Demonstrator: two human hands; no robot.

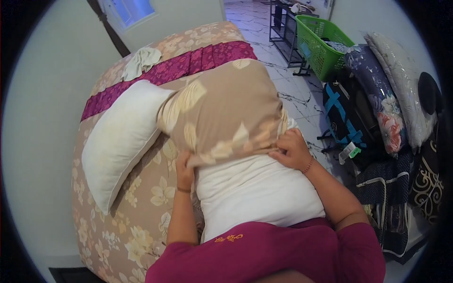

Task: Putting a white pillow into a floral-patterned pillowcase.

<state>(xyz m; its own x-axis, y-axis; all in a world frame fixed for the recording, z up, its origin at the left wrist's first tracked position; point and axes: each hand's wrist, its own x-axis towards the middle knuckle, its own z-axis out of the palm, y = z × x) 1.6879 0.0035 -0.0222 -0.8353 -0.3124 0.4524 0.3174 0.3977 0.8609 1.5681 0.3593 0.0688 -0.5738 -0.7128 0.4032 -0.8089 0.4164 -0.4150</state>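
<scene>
A beige floral pillowcase (230, 109) covers the far part of a white pillow (247, 191), whose bare near end lies against my front. My left hand (185, 169) grips the left side of the pillowcase's open edge. On the right side of that edge, my right hand (292, 150) pinches the bunched fabric. To the left, a second white pillow (120, 138), without a cover, rests on the bed's floral sheet (141, 212). The fingertips of my left hand are partly hidden by the fabric.
A magenta floral cloth strip (187, 65) crosses the bed, with a crumpled pale cloth (141, 63) on it. Along the right stand a metal rack (288, 39), a green laundry basket (318, 53), a black and blue bag (341, 113) and plastic-wrapped bedding (378, 95). A wall borders the left.
</scene>
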